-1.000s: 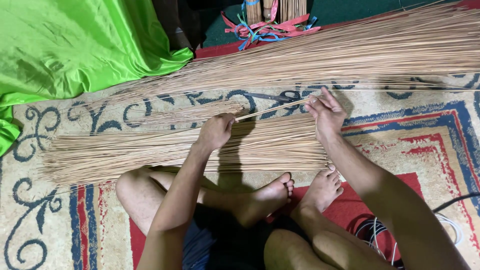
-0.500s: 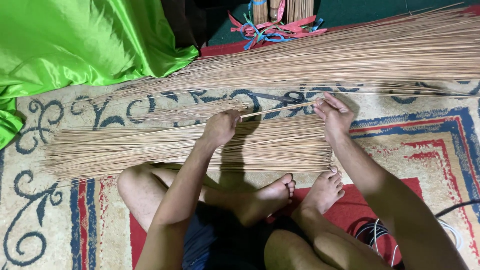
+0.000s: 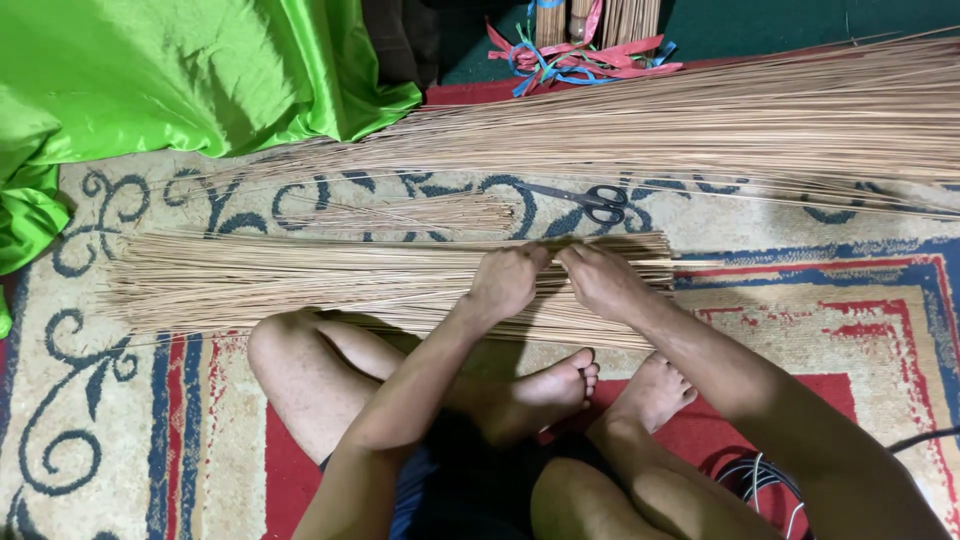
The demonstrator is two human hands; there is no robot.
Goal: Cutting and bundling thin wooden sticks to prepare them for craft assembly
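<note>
Left hand: the left hand (image 3: 507,281) rests knuckles-up on the near bundle, its grip curled shut and pinching a few thin sticks.
Right hand: the right hand (image 3: 603,280) sits just beside the left, fingertips nearly touching it, its grip likewise pressed together on sticks at the same spot.
Near bundle: a flat sheaf of thin tan palm-rib sticks (image 3: 300,280) lies crosswise on the floor in front of the crossed legs; its right ends stop evenly just past the right hand, and its left ends fan out raggedly.
Far pile: a much longer heap of tan sticks (image 3: 750,120) runs behind it and off the right edge.
Small tuft: a short loose bunch of sticks (image 3: 420,212) lies between the two piles.
Scissors: black-handled scissors (image 3: 590,198) lie in the gap just beyond the hands, apart from them.
Floor: a patterned rug in cream, blue and red (image 3: 850,300) shows bare to the right of the near bundle and at the left, near the knee.
Left edge: a bright green satin cloth (image 3: 170,80) covers the far left corner, its hem touching the far pile's thin ends.
Far edge: coloured ribbon strips (image 3: 580,55) lie behind the long heap.
</note>
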